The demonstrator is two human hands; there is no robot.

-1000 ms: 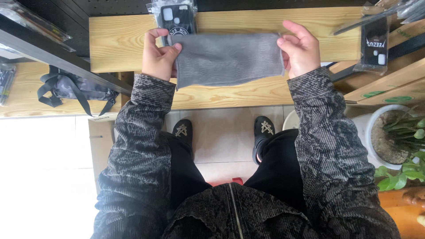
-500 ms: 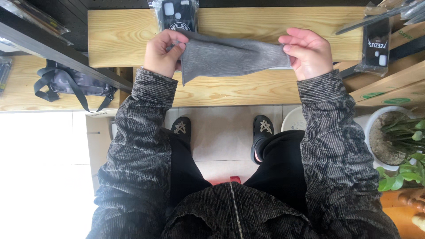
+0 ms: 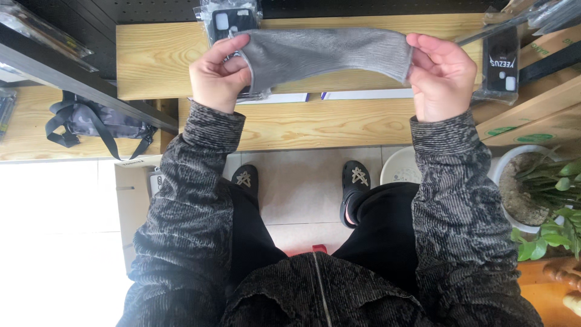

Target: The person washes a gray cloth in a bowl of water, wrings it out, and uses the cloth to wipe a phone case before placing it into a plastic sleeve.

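The left hand (image 3: 219, 75) is closed on one end of a grey ribbed knitted cloth piece (image 3: 324, 53), thumb and fingertips pinching its edge, and the right hand (image 3: 442, 72) grips the opposite end in the same way, fingers curled over the fabric's short side. Held between them, the cloth hangs in the air above a light pinewood shelf board (image 3: 157, 57), not resting on it. It is a soft, fine-ribbed material of even mid-grey, pulled fairly taut into a long band, a little wider and folded under at the left end, where a flap drops below the thumb, and narrower and rounded at the right. Its long axis runs left to right across the view, nearly level, with the ends pointing at the two hands; the ribs run along that same direction. Both wrists come out of the dark mottled corduroy jacket sleeves (image 3: 193, 181) of the person. Behind the left hand, partly hidden by the cloth, lies a black phone case in a clear plastic bag (image 3: 227, 18) on the shelf board, and beyond the right hand hangs another black phone case in a clear packet (image 3: 501, 60). A lower pinewood shelf (image 3: 315, 124) sits under the cloth, with white label strips along its back edge. Further left a black and grey strapped bag (image 3: 97, 124) rests on a side shelf; to the right stands a white pot with a green leafy plant (image 3: 544, 194). Below, on the tiled floor, are the person's black sandals (image 3: 354, 184).
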